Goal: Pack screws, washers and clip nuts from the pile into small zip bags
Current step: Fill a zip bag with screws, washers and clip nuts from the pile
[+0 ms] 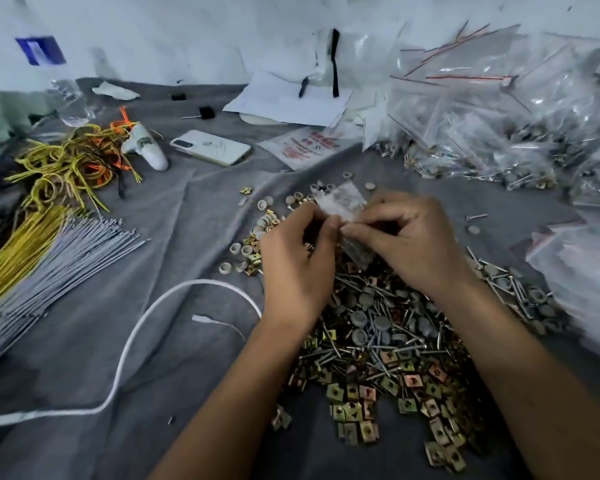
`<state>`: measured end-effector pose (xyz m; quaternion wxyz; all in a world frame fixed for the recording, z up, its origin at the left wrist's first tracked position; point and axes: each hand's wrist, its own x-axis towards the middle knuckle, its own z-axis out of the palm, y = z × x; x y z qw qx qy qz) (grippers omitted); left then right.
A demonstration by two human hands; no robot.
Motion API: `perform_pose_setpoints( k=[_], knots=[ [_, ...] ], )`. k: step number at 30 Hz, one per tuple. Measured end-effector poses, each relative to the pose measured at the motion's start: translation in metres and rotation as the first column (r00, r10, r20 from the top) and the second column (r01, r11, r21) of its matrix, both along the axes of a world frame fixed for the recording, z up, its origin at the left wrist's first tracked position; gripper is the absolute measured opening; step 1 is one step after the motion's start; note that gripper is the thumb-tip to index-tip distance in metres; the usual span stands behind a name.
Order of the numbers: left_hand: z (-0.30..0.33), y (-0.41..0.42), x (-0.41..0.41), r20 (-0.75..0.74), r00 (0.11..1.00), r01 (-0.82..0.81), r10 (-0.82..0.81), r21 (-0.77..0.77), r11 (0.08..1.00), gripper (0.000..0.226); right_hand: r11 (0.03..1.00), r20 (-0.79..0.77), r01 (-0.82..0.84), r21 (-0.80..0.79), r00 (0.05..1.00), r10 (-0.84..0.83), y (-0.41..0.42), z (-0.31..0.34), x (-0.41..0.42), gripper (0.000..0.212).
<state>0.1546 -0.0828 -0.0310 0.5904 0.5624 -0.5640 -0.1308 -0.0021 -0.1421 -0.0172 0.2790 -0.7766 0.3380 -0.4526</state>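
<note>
Nearest to the person, a loose pile (388, 344) of screws, grey washers and brass-coloured clip nuts spreads over the grey cloth (187, 341), with clip nuts (355, 410) scattered at its near edge and screws (371, 344) crossing in the middle. Above the pile both hands meet on one small clear zip bag (343, 206): the left hand (297, 261) pinches its edge with curled fingers, and the right hand (413, 244) pinches it just beside, thumb and fingers curled round the plastic. A white cable (125, 351) loops to the left, beside bundles of grey ties (66, 258) and yellow ties (18, 251). More washers (243, 251) lie beyond the left hand. Farther back sits a white phone (210, 147), and at the far right a heap of filled bags (492, 133).
</note>
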Motion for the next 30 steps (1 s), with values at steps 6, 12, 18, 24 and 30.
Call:
perform_pose_setpoints(
  k=[6, 12, 18, 24, 30],
  knots=[
    [0.004, 0.001, 0.015, 0.161, 0.987, -0.010, 0.019, -0.056, 0.998, 0.017, 0.999, -0.074, -0.028, -0.027, 0.997, 0.026, 0.001, 0.005, -0.006, 0.013],
    [0.005, 0.001, 0.014, 0.117, 0.991, -0.068, 0.072, -0.039, 0.997, 0.016, 1.000, -0.013, -0.002, 0.004, 1.000, 0.002, 0.003, 0.004, -0.003, 0.008],
    [0.008, 0.003, 0.002, -0.048, 0.999, 0.005, -0.004, 0.019, 1.000, 0.030, 0.999, 0.010, 0.024, -0.043, 1.000, -0.024, 0.008, 0.005, 0.002, 0.017],
    [0.001, -0.001, 0.006, -0.379, 0.899, 0.258, -0.217, 0.060, 0.964, 0.024, 1.000, 0.032, -0.027, 0.001, 0.999, 0.027, 0.010, 0.004, 0.005, 0.010],
    [0.005, -0.002, 0.007, -0.449, 0.840, 0.352, -0.304, 0.026, 0.936, 0.021, 0.980, 0.148, -0.037, 0.196, 0.989, 0.008, 0.010, 0.003, 0.004, 0.009]
  ],
)
